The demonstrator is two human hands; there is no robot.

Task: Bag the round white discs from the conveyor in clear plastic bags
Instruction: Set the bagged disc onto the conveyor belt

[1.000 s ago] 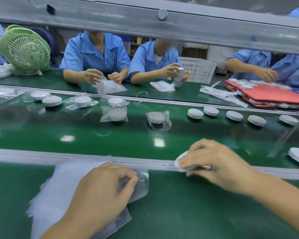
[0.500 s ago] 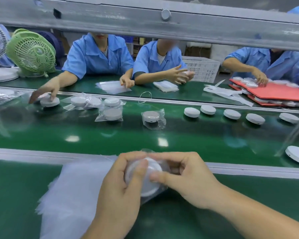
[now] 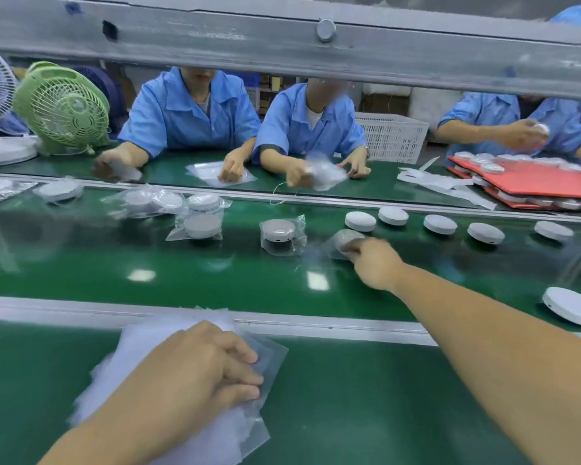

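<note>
Bagging round white discs at a green conveyor, seen from above the worker's own hands.

At far left a green fan [image 3: 62,107] stands on the far desk, where people in blue shirts handle bags. On the near desk [image 3: 349,414], the left hand [image 3: 195,367] lies flat, fingers fairly straight, pressing on a stack of clear bags [image 3: 148,333]. On the conveyor [image 3: 182,276] beyond it lie several bagged discs [image 3: 282,234]. Just right of those, the right hand [image 3: 373,263] is stretched out over the belt with its fingertips on another bagged disc [image 3: 344,239]. Blur hides whether it grips or only touches it. Further right a row of bare discs [image 3: 440,224] sits along the belt's far edge, and one larger-looking disc [image 3: 572,305] lies near its front edge. Red trays [image 3: 534,181] of discs lie on the far desk at right.
</note>
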